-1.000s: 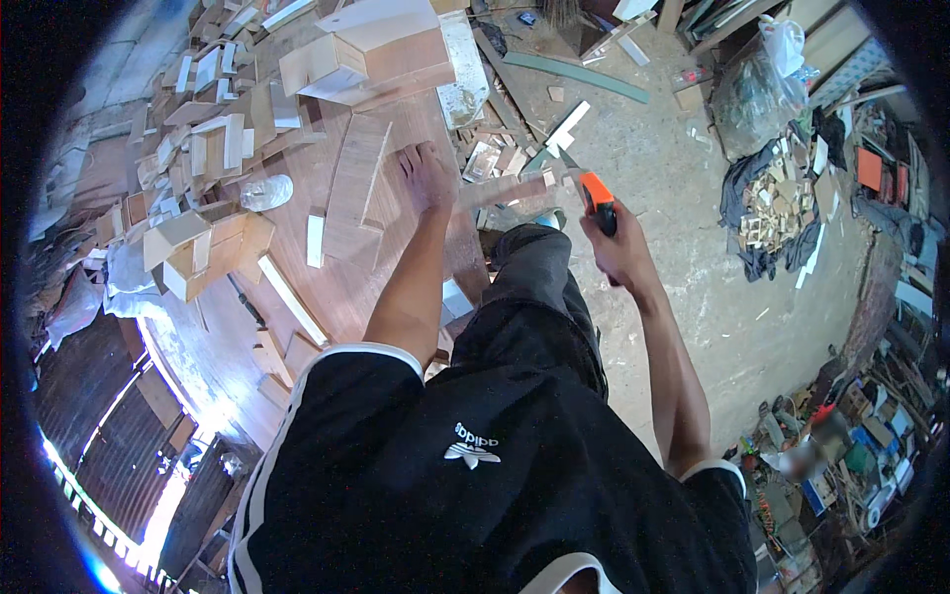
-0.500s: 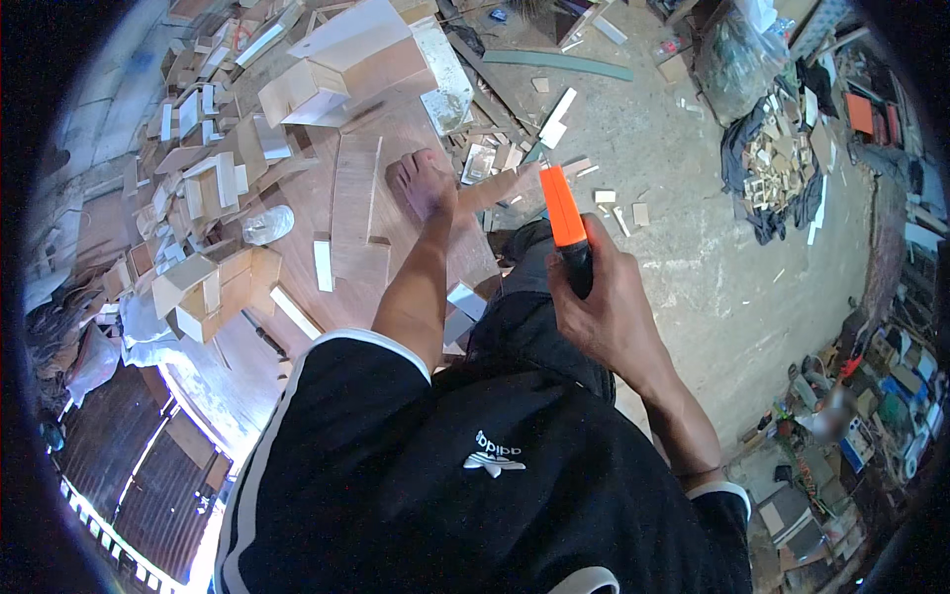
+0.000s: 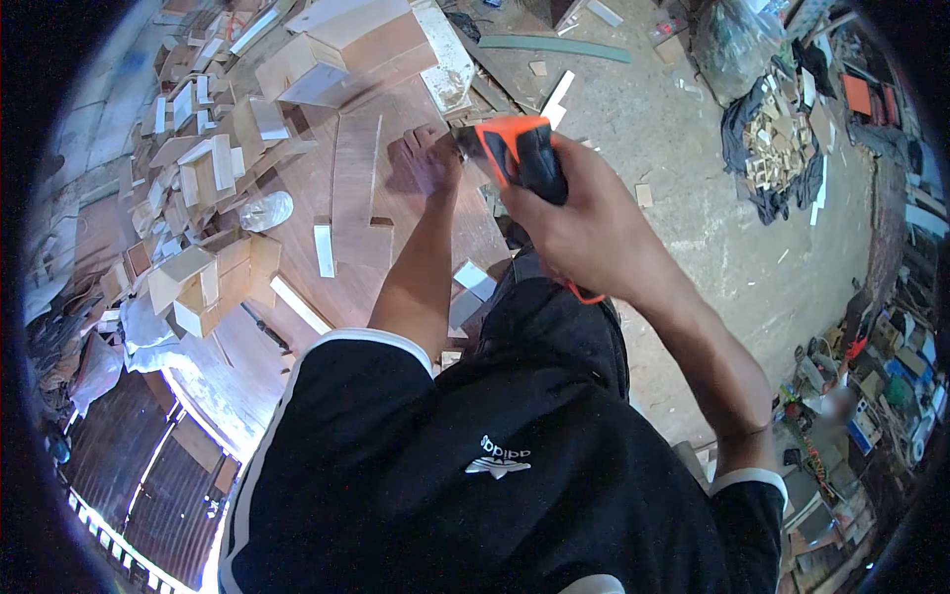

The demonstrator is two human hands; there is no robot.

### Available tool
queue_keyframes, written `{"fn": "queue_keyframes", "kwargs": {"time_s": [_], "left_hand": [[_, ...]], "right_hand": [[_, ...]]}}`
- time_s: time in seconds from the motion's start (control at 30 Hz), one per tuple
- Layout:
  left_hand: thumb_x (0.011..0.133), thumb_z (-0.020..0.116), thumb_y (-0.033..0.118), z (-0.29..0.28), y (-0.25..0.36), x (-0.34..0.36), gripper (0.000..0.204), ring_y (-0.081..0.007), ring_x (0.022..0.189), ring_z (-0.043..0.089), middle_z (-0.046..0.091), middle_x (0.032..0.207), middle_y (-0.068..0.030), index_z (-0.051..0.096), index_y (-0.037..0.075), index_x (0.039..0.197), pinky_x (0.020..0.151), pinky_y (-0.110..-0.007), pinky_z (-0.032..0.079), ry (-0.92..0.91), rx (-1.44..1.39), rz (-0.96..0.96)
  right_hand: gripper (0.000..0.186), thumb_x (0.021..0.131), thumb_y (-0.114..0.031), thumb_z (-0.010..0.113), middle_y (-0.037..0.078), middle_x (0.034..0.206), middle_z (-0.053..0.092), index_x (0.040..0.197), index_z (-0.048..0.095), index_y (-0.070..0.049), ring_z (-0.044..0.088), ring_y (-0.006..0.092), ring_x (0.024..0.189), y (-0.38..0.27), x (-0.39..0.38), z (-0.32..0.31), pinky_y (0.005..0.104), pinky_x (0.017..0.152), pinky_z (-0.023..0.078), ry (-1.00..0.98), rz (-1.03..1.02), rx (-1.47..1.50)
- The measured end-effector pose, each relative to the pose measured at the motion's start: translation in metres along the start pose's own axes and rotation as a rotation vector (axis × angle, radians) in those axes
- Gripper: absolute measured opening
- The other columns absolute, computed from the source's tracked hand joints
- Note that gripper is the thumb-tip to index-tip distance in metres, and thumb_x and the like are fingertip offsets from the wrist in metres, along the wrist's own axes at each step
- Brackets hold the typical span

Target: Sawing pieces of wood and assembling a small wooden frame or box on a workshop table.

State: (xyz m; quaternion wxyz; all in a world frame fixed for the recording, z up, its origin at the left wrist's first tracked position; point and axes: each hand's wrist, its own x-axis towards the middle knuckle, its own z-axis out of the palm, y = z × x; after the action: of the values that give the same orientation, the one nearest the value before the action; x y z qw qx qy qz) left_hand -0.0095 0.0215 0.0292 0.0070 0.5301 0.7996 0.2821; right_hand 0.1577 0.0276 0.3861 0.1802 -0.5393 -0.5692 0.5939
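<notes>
Head view, upper centre: right hand (image 3: 592, 213) gripping an orange-and-black saw (image 3: 539, 160); left hand (image 3: 433, 163), fingers spread, on the counter (image 3: 312, 193).

Board (image 3: 356, 168) on the worktop (image 3: 309, 203), left of the left hand (image 3: 431, 163), wood scraps (image 3: 780, 148) on a sheet (image 3: 735, 139), far right

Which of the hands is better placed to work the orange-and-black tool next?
Right, most likely: the right hand grips the orange-and-black tool, while the left hand is down on the wooden surface near the tool, not holding it.
</notes>
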Motion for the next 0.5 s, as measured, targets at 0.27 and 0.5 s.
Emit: {"fn": "queue_keyframes", "kwargs": {"time_s": [0.27, 0.5], "left_hand": [[0.068, 0.066, 0.023, 0.003, -0.001, 0.001, 0.032, -0.0327, 0.097, 0.046, 0.051, 0.094, -0.0135, 0.053, 0.007, 0.093, 0.086, -0.044, 0.036, -0.005, 0.027, -0.017], [0.068, 0.065, 0.024, 0.006, -0.001, -0.002, 0.032, -0.0330, 0.097, 0.046, 0.050, 0.095, -0.0138, 0.053, 0.007, 0.093, 0.087, -0.044, 0.036, -0.027, 0.067, -0.040]], "right_hand": [[0.016, 0.078, -0.011, 0.055, 0.004, 0.048, 0.046, 0.085, 0.048, 0.002, 0.046, 0.0128, 0.039, -0.026, 0.026, 0.003, 0.0289, 0.039, 0.038, -0.179, 0.217, 0.231], [0.013, 0.077, -0.010, 0.054, 0.005, 0.056, 0.048, 0.082, 0.050, 0.001, 0.046, 0.0120, 0.042, -0.042, 0.046, 0.021, 0.0279, 0.040, 0.039, -0.215, 0.185, 0.281]]}}
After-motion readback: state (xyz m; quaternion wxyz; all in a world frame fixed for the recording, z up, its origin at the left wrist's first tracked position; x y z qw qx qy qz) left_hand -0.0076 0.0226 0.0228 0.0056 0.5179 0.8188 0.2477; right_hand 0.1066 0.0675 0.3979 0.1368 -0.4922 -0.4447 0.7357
